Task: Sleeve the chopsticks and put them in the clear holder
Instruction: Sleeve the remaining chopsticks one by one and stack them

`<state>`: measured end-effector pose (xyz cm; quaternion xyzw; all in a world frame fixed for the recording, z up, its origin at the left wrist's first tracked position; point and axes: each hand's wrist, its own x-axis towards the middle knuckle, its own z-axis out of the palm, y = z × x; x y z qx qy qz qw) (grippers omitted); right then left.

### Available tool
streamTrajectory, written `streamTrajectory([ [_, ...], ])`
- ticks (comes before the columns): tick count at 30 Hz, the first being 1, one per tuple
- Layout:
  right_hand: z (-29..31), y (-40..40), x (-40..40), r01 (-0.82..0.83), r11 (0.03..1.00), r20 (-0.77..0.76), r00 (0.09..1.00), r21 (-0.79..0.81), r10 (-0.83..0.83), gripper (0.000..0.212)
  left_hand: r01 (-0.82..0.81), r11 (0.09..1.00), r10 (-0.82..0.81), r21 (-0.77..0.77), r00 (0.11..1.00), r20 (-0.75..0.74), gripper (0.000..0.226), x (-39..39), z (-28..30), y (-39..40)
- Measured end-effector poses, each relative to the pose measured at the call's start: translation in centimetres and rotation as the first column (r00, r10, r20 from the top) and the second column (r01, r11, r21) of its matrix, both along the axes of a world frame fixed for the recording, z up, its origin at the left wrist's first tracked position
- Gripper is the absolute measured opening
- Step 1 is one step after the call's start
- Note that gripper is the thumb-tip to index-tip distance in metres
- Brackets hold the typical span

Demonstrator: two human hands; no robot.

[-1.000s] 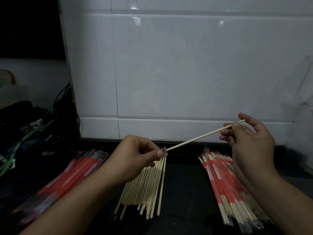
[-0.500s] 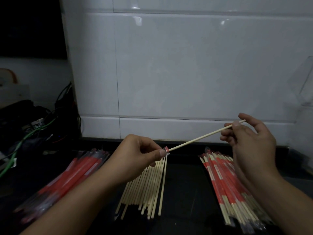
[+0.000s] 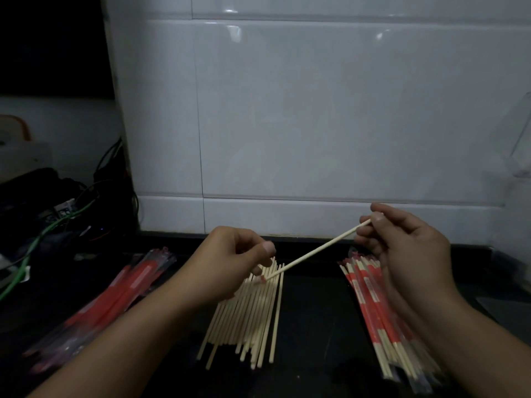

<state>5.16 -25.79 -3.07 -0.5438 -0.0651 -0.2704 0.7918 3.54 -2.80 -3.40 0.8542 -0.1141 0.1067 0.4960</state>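
My right hand [image 3: 408, 254] pinches the upper end of one bare wooden chopstick [image 3: 316, 249]. The stick slants down to the left. Its low tip meets the mouth of a clear-and-red sleeve [image 3: 262, 279], which the curled fingers of my left hand [image 3: 235, 262] hold. Most of the sleeve is hidden under that hand. Below lies a pile of bare chopsticks [image 3: 247, 317]. Empty red sleeves [image 3: 115, 297] lie to the left and sleeved chopsticks [image 3: 373, 305] to the right. The clear holder [image 3: 520, 139] shows faintly at the right edge.
Everything lies on a dark counter [image 3: 313, 326] against a white tiled wall [image 3: 316, 124]. Tangled cables [image 3: 57, 222] and dark gear crowd the far left.
The chopstick slid down and left. Its low tip now sits under my left thumb, and its upper end no longer sticks out past my right fingers. Both hands dropped slightly.
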Motion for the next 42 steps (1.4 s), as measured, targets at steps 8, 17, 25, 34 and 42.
streamTrajectory([
  [8, 0.2, -0.8, 0.4, 0.031, 0.999, -0.020, 0.999, 0.022, -0.031, 0.013, 0.137, 0.913, -0.088, 0.384, 0.986, -0.141, 0.020, -0.1, 1.4, 4.0],
  [17, 0.5, -0.9, 0.4, 0.041, 0.996, -0.008, 0.999, 0.078, -0.040, 0.014, 0.241, 0.933, -0.215, 0.266, 0.969, -0.122, 0.022, -0.2, 0.3, 1.1],
  [25, 0.4, -0.9, 0.3, 0.021, 0.999, 0.015, 1.000, 0.029, -0.022, 0.016, 0.072, 0.996, -0.072, 0.049, 0.997, 0.004, 0.016, -0.3, 0.2, 0.2],
  [34, -0.4, 1.2, -1.3, 0.001, 0.894, 0.092, 0.995, -0.449, 0.045, 0.011, -0.053, 0.985, 0.020, 0.166, 0.980, 0.197, 0.037, -0.6, -0.7, -1.4],
  [42, -2.0, 4.0, -3.1, -0.204, 0.696, -0.073, 0.974, -0.689, 0.213, 0.017, -0.081, 0.938, -0.043, 0.336, 0.936, 0.348, 0.060, -1.3, -0.8, -2.1],
])
